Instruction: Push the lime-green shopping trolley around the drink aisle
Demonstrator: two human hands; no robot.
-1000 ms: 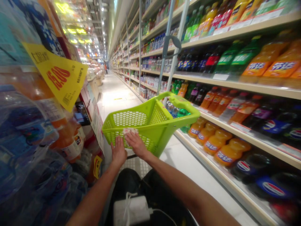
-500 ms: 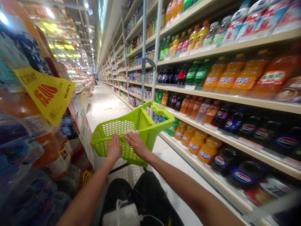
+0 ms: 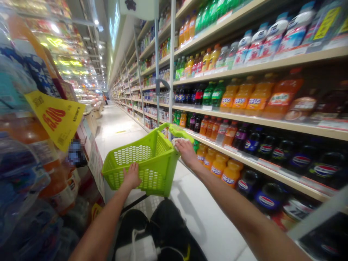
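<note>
A bright green shopping cart (image 3: 154, 183) with perforated basket walls stands in front of my knees, turned at an angle. My left hand (image 3: 132, 175) lies against its near side by the rim, fingers stretched out and holding nothing else. A crumpled white cloth or tissue (image 3: 178, 141) is under the fingers of my right hand (image 3: 186, 150). That hand presses it on the cart's back corner, just below the green handle (image 3: 179, 132). The fingertips are partly hidden by the cloth. The basket's inside shows only in part.
Shelves (image 3: 244, 117) of drink bottles run along the right. At the left, close by, are stacked bottles (image 3: 51, 159) and a yellow price sign (image 3: 57, 117). A pale tiled aisle (image 3: 111, 121) leads ahead. A white box with a cable (image 3: 138, 250) sits at my lap.
My right hand has moved right with the cloth, from the near side of the basket to the corner by the handle. My left hand stays on the side. The view has shifted slightly right.
</note>
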